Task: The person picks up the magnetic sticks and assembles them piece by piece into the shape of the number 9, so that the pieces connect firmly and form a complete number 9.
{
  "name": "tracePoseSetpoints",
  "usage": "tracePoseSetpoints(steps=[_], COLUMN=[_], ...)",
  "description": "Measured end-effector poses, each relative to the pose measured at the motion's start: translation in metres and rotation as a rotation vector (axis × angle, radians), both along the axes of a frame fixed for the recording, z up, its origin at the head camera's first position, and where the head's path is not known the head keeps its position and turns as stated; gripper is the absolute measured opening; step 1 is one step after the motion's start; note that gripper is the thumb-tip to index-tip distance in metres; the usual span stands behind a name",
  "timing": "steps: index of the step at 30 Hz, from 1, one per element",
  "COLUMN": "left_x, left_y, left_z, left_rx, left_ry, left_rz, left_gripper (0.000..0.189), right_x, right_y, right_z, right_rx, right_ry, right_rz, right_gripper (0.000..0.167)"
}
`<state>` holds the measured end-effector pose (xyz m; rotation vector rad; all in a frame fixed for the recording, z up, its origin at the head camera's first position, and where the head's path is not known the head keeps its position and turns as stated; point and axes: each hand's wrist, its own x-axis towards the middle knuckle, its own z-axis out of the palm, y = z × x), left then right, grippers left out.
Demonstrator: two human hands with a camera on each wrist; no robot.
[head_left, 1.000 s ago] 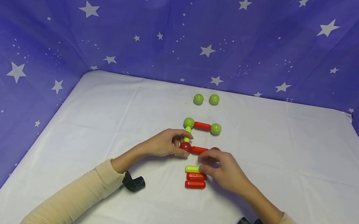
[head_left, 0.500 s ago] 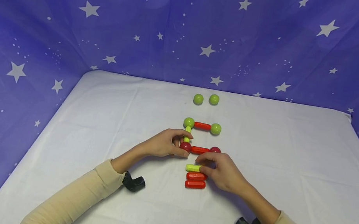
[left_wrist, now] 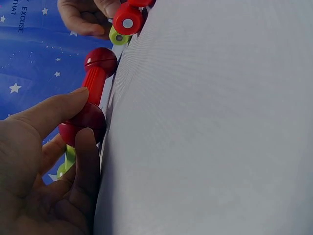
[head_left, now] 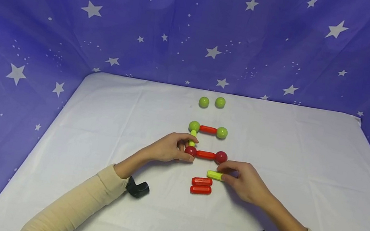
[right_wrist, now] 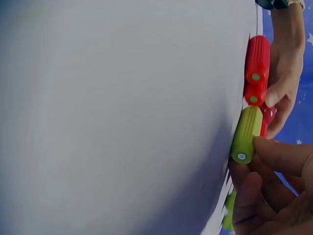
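My left hand [head_left: 168, 147] holds a dark red ball [head_left: 190, 152] at the near left corner of a toy ball-and-rod shape. From that ball a red rod [head_left: 205, 155] runs right to another dark red ball [head_left: 221, 157]. A yellow-green rod [head_left: 192, 138] links it to a green ball [head_left: 194, 126] farther back, joined by a red rod [head_left: 208, 129] to a second green ball [head_left: 221, 132]. Between thumb and fingers, my right hand [head_left: 245, 183] pinches a loose yellow-green rod [right_wrist: 247, 134], a round disc showing in its end, just in front of the right red ball.
Two loose red rods [head_left: 201, 185] lie side by side nearer to me. Behind the shape are two separate green balls [head_left: 203, 102]. White cloth [head_left: 311, 153] covers the table; a blue star-patterned curtain [head_left: 200, 24] rises at its far edge.
My right hand has drawn the yellow-green rod rightward, away from beside the two red rods. My left hand stays on the red ball.
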<state>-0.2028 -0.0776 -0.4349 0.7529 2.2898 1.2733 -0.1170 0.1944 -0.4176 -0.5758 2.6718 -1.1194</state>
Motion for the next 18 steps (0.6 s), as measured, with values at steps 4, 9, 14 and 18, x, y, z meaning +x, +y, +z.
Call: tracePoseSetpoints(steps=[4,9,14,18], left_x=[0.0,0.0,0.0,0.0], left_y=[0.0,-0.001,-0.001,0.0], left_z=[0.0,0.0,0.0,-0.001], left_rx=[0.002,0.006,0.013,0.018], left_ry=[0.003,0.0,-0.004,-0.01], left_rz=[-0.001,-0.001,-0.006,-0.007], left_gripper=[0.052,0.052,0.052,0.052], right_x=[0.002,0.002,0.003,0.004], right_y=[0.011,0.019,0.02,0.019], right_z=[0.0,0.002,0.002,0.002], right_rx=[0.025,0.029,0.008,0.019], right_ry=[-0.006,-0.017,-0.021,-0.001], right_rz=[-0.017,-0.017,-0.003,0.029], right_gripper=[0.023,0.022,0.025,0.028])
